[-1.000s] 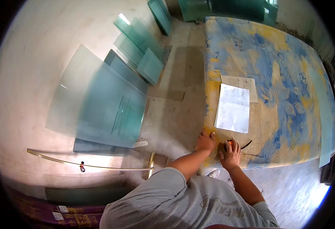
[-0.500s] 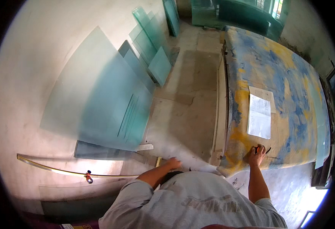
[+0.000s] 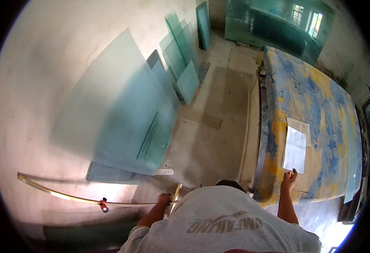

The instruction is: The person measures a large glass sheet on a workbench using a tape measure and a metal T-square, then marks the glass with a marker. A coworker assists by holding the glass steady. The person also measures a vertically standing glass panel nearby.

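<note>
At the lower left my left hand (image 3: pixel 164 199) is closed round a long, thin metal T-square (image 3: pixel 67 195), close to its crosspiece. A small orange-red and dark fitting (image 3: pixel 104 205) sits on the T-square's long blade. My right hand (image 3: pixel 289 182) is closed at the near edge of the white paper (image 3: pixel 295 147) on the cloth-covered table (image 3: pixel 320 101). Between its fingers shows a bit of a small orange and black tool (image 3: pixel 290 174), whose kind I cannot make out.
Large frosted glass sheets (image 3: pixel 121 109) lean on the left wall, with smaller panes (image 3: pixel 188 82) beyond. A wide green glass sheet (image 3: pixel 273 27) stands at the back. One narrow glass strip (image 3: pixel 350 147) lies along the table's right edge. The floor (image 3: pixel 201 139) runs between glass and table.
My left hand has moved down and left onto the T-square. My right hand has reached the paper's near edge. The whole view has shifted, with things lower in it.
</note>
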`<state>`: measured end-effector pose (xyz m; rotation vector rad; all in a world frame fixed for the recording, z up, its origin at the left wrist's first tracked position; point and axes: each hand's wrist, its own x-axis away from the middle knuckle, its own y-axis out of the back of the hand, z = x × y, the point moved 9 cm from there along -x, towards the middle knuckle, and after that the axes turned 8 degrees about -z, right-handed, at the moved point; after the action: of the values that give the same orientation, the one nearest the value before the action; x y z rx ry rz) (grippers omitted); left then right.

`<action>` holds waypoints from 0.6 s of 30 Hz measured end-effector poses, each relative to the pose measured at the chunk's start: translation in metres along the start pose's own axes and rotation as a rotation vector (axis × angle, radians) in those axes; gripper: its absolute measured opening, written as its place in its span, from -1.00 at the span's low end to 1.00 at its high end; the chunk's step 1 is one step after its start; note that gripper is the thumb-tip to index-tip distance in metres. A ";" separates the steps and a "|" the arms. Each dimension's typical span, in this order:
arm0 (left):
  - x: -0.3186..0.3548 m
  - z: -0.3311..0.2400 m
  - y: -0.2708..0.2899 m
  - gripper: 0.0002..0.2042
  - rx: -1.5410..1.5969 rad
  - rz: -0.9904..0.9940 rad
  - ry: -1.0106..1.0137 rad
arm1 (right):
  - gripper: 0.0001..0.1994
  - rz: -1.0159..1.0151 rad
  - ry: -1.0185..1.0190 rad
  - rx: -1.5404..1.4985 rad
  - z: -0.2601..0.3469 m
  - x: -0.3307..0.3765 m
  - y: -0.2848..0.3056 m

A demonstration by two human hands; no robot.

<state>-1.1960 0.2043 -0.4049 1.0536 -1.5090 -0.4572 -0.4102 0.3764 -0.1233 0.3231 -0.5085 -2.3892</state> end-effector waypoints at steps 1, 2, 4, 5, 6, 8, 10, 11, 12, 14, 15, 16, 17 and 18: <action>-0.011 -0.032 0.007 -0.67 0.077 0.019 -0.027 | -0.47 0.117 -0.112 -0.115 0.045 0.023 -0.034; -0.023 -0.067 0.018 -0.63 0.154 0.042 -0.060 | -0.48 0.228 -0.221 -0.229 0.066 0.037 -0.058; -0.054 -0.131 0.060 -0.57 0.500 -0.021 -0.104 | -0.54 0.446 -0.379 -0.299 0.089 0.060 -0.123; -0.072 -0.163 0.080 -0.55 0.524 -0.023 -0.224 | -0.56 0.582 -0.433 -0.297 0.100 0.071 -0.158; -0.090 -0.194 0.104 -0.53 0.547 -0.030 -0.342 | -0.58 0.720 -0.465 -0.270 0.112 0.080 -0.192; -0.103 -0.269 0.184 -0.51 0.707 0.115 -0.258 | -0.58 1.030 -0.505 -0.126 0.134 0.090 -0.247; -0.119 -0.322 0.247 -0.50 0.912 0.219 -0.176 | -0.56 1.202 -0.256 -0.106 0.187 0.089 -0.285; -0.129 -0.339 0.263 -0.50 1.036 0.270 -0.132 | -0.55 1.251 -0.152 -0.078 0.202 0.083 -0.303; -0.144 -0.356 0.280 -0.50 1.159 0.322 -0.088 | -0.53 1.296 -0.046 -0.049 0.217 0.074 -0.322; -0.167 -0.400 0.322 -0.51 1.167 0.360 -0.190 | -0.50 1.368 0.007 -0.029 0.229 0.046 -0.348; -0.173 -0.428 0.347 -0.52 1.149 0.376 -0.244 | -0.48 1.385 -0.043 -0.050 0.230 0.028 -0.361; -0.182 -0.451 0.367 -0.52 1.131 0.387 -0.296 | -0.47 1.406 -0.092 -0.074 0.236 0.012 -0.375; -0.190 -0.474 0.378 -0.52 1.148 0.411 -0.344 | -0.42 1.429 -0.148 -0.084 0.257 -0.004 -0.379; -0.198 -0.493 0.391 -0.52 1.129 0.412 -0.369 | -0.41 1.433 -0.058 -0.118 0.269 -0.019 -0.394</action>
<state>-0.8938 0.7016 -0.0946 1.4701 -2.3262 0.6214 -0.7120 0.7394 -0.0538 -0.1625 -0.3935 -1.0181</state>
